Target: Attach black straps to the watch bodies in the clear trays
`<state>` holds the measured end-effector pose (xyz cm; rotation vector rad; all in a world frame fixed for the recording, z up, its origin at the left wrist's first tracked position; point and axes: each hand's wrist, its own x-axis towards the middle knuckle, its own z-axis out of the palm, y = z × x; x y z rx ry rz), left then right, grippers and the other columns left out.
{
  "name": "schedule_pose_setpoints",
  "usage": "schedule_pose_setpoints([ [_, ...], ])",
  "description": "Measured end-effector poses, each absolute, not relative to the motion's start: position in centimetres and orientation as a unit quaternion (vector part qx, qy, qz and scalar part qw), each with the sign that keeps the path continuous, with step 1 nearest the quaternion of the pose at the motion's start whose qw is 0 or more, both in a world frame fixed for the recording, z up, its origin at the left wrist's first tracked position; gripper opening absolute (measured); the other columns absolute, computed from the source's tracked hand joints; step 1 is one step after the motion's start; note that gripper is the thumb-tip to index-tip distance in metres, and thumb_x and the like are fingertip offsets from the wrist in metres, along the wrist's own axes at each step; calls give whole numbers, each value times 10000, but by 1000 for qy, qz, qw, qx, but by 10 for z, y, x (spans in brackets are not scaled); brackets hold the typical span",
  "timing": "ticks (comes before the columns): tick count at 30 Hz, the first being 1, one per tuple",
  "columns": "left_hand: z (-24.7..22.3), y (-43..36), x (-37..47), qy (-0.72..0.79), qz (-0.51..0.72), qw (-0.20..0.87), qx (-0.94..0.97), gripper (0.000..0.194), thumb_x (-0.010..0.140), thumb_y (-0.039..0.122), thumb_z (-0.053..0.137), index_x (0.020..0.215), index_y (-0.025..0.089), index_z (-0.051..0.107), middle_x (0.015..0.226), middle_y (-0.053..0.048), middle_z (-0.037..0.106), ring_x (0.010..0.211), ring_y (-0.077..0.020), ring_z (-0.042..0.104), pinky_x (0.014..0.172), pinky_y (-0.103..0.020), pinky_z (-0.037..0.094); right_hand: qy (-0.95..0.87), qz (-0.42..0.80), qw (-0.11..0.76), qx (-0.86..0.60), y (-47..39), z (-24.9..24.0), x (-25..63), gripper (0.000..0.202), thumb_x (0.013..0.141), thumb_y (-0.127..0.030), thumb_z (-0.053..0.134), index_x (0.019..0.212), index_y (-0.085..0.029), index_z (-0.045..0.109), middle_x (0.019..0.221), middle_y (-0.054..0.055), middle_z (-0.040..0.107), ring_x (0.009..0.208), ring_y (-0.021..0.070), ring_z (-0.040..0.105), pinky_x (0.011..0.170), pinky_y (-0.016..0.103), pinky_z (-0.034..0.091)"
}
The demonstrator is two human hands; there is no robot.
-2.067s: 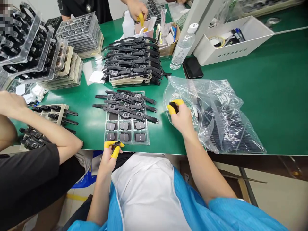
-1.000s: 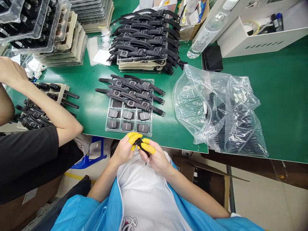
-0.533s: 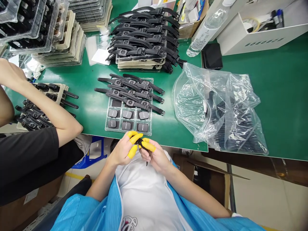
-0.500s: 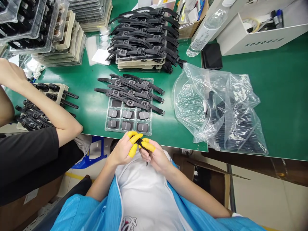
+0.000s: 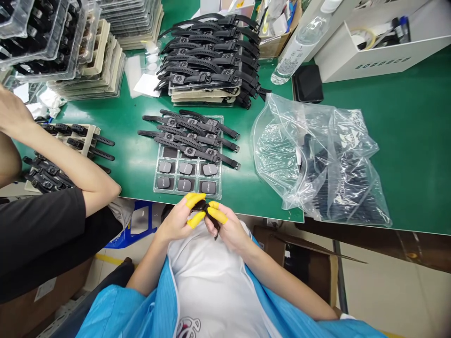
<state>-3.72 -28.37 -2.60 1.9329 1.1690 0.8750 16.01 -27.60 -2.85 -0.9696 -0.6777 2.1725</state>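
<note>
Just off the table's front edge, my left hand [image 5: 178, 221], with yellow finger cots, grips the dark case of a smartwatch [image 5: 199, 205] between finger and thumb. My right hand [image 5: 230, 229], also in yellow finger cots, pinches the black watch strap [image 5: 212, 219] where it meets the case; the strap's end hangs below. Where case and strap join is partly hidden by my fingers. Beyond my hands a clear tray [image 5: 155, 174] carries square watch cases [image 5: 185, 168] in its near pockets and several strapped watches [image 5: 190, 137] lying across its far part.
A stack of strapped watches [image 5: 207, 63] stands behind the tray. To the right lie a clear plastic bag [image 5: 275, 145] of black straps, a water bottle [image 5: 296, 51] and a white box [image 5: 369, 61]. At left, a co-worker's arm [image 5: 66, 159] reaches over another watch tray [image 5: 89, 136], near stacked trays [image 5: 105, 80].
My left fingers have spread and shifted slightly, so more of the dark watch case shows. My right hand keeps its pinch on the strap.
</note>
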Motion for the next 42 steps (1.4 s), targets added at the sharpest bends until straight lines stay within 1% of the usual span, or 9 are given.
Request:
schedule_pose_setpoints([
  [3, -31, -286, -34, 485, 414, 346, 688, 297, 1010, 256, 667, 1306, 249, 650, 1128, -78, 719, 1013, -200, 699, 892, -346, 585, -302, 819, 330, -359, -271, -27, 161, 436, 887, -641, 733, 979, -234, 606, 638, -46, 600, 481, 123, 460, 484, 267, 365],
  [6, -34, -289, -26, 476, 504, 364, 622, 144, 959, 312, 770, 1069, 237, 716, 1070, -64, 727, 997, -195, 708, 866, -335, 589, -343, 824, 300, -336, -267, -24, 161, 423, 923, -629, 698, 861, -230, 574, 614, -61, 521, 482, 109, 422, 485, 261, 380],
  [10, -27, -286, -27, 472, 595, 437, 482, 271, 972, 460, 749, 1097, 229, 683, 1098, -77, 772, 889, -191, 769, 780, -331, 636, -317, 878, 215, -286, -268, -25, 164, 418, 963, -619, 636, 852, -222, 569, 610, -82, 456, 451, 78, 278, 420, 230, 286],
  [13, -15, -276, -44, 505, 671, 395, 372, 301, 979, 482, 738, 1084, 233, 607, 1057, -46, 804, 709, -147, 769, 703, -299, 650, -313, 889, 158, -294, -270, -30, 171, 408, 956, -608, 653, 891, -209, 598, 608, -92, 448, 434, 62, 223, 397, 221, 201],
  [18, -7, -272, -58, 570, 621, 374, 387, 264, 999, 386, 722, 1184, 235, 608, 1122, -65, 817, 599, -139, 758, 511, -229, 608, -320, 847, 231, -356, -271, -34, 178, 408, 901, -588, 747, 991, -227, 581, 663, -77, 576, 419, 68, 381, 423, 222, 279],
  [22, -18, -283, -39, 544, 412, 379, 625, 363, 1013, 191, 611, 1370, 232, 666, 1271, -106, 782, 979, -215, 814, 809, -323, 694, -330, 843, 263, -333, -271, -25, 170, 378, 942, -581, 697, 990, -235, 553, 648, -57, 633, 418, 76, 387, 431, 230, 263],
  [25, -26, -287, -27, 484, 351, 300, 743, 554, 947, 71, 518, 1464, 243, 619, 1383, -96, 729, 1281, -251, 710, 1068, -414, 626, -330, 848, 258, -325, -270, -19, 166, 390, 925, -582, 708, 920, -229, 542, 624, -54, 622, 420, 71, 356, 428, 234, 239],
  [30, -27, -287, -28, 459, 321, 277, 781, 692, 874, 4, 445, 1513, 244, 562, 1384, -96, 709, 1293, -231, 689, 1077, -382, 607, -317, 864, 226, -319, -266, -16, 168, 350, 904, -524, 719, 861, -212, 567, 560, -56, 594, 400, 70, 336, 421, 245, 203],
  [42, -25, -290, -25, 471, 330, 261, 775, 613, 976, 53, 441, 1551, 256, 502, 1343, -121, 663, 1253, -239, 663, 1042, -379, 596, -212, 877, 280, -328, -269, -18, 161, 329, 854, -489, 768, 863, -214, 587, 460, -94, 474, 402, 76, 241, 419, 236, 188],
])
